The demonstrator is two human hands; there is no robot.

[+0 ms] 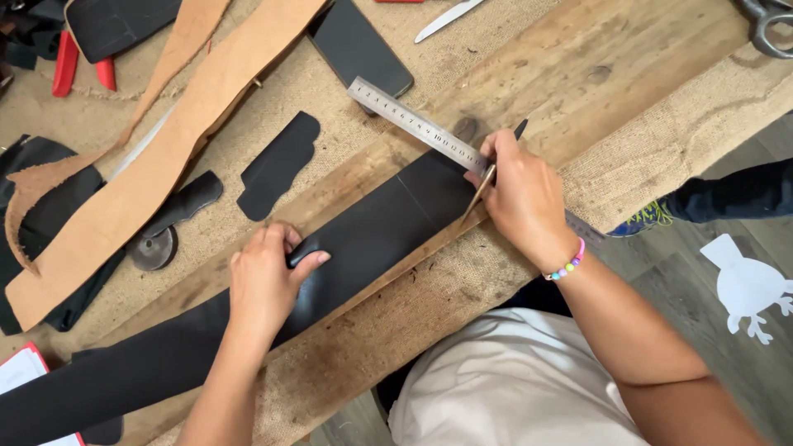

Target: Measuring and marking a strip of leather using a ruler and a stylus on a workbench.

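Two hands: left point(266, 285) presses black strip point(363, 239), right point(520, 194) grips pen point(491, 172).

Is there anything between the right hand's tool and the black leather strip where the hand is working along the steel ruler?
Nothing visible does. The right hand holds a thin pointed tool whose tip meets the black leather strip right beside the steel ruler. The left hand presses the strip flat farther along, apart from the tool.

The left hand point(266, 279) lay palm-down, fingers curled, forearm reaching up from below. The right hand point(520, 194) was closed in a pinching grip, wrist bent inward.
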